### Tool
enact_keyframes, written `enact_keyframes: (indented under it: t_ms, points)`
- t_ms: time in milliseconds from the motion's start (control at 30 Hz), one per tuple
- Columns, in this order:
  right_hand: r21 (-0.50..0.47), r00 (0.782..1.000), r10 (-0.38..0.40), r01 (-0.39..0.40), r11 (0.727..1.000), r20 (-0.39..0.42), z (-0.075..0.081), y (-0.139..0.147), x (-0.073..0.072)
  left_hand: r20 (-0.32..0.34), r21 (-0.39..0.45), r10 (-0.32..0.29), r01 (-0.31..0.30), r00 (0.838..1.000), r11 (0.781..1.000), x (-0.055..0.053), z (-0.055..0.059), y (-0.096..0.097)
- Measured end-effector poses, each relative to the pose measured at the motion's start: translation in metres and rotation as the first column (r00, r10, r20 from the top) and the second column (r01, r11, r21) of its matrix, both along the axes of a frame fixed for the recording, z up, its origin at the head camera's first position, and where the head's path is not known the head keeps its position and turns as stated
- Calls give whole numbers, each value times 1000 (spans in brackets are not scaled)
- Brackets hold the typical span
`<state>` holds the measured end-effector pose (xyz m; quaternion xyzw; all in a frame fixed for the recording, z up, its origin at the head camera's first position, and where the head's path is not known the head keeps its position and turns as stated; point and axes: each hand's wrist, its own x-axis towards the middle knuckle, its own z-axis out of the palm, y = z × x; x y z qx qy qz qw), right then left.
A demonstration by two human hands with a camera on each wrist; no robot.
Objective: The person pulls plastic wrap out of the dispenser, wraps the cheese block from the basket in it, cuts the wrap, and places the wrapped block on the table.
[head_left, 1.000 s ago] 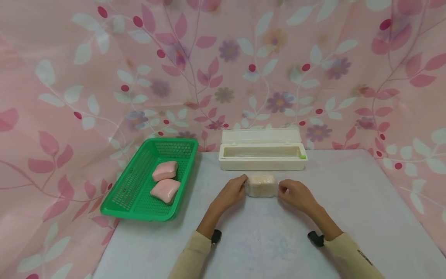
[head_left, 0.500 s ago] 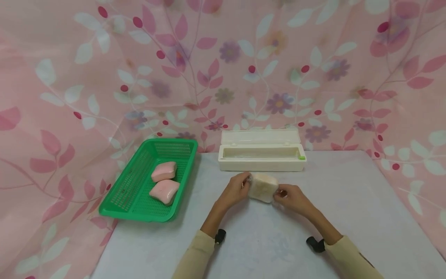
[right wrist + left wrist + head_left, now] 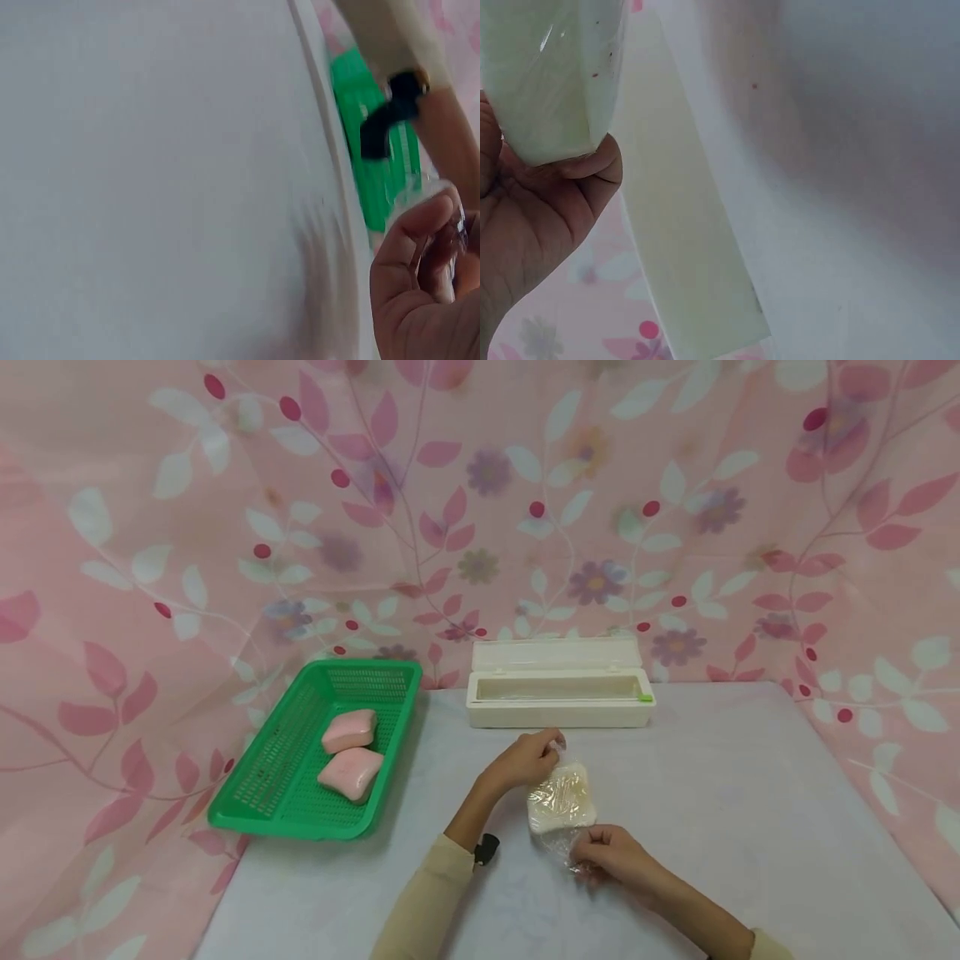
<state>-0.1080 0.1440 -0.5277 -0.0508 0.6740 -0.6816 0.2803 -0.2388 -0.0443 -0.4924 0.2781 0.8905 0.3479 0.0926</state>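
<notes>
A cream soap bar (image 3: 561, 797) in clear plastic wrap hangs between both hands over the white table, turned so its length runs away from me. My left hand (image 3: 527, 760) pinches the wrap at the far end. At the near end, my right hand (image 3: 618, 858) pinches the loose film (image 3: 564, 845) between thumb and fingers. In the left wrist view the wrapped soap (image 3: 544, 82) stands above the left hand's curled fingers (image 3: 592, 172). The right wrist view shows the right hand (image 3: 420, 285) gripping crumpled film, with most of the soap hidden.
To the left stands a green plastic basket (image 3: 292, 822) with two pink soap bars (image 3: 351, 772) inside. Behind the hands sits a long white box (image 3: 558, 716), its lid (image 3: 557, 653) raised and a green tab (image 3: 645, 697) at its right end. A floral cloth hangs behind.
The soap has been turned from lying crosswise to pointing away from me and has come nearer. My right hand has swung down towards me; my left has shifted slightly right.
</notes>
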Motion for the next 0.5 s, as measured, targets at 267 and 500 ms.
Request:
enact_keyframes:
  t_ms: [267,500]
  points:
    - [-106,968,-120,146,984,220,-7,-17,26,72,-119,-65,73,995,990,3,-15,11]
    - [-72,953,-127,153,986,276,-11,-21,33,66,-175,-100,111,993,978,7,-22,14]
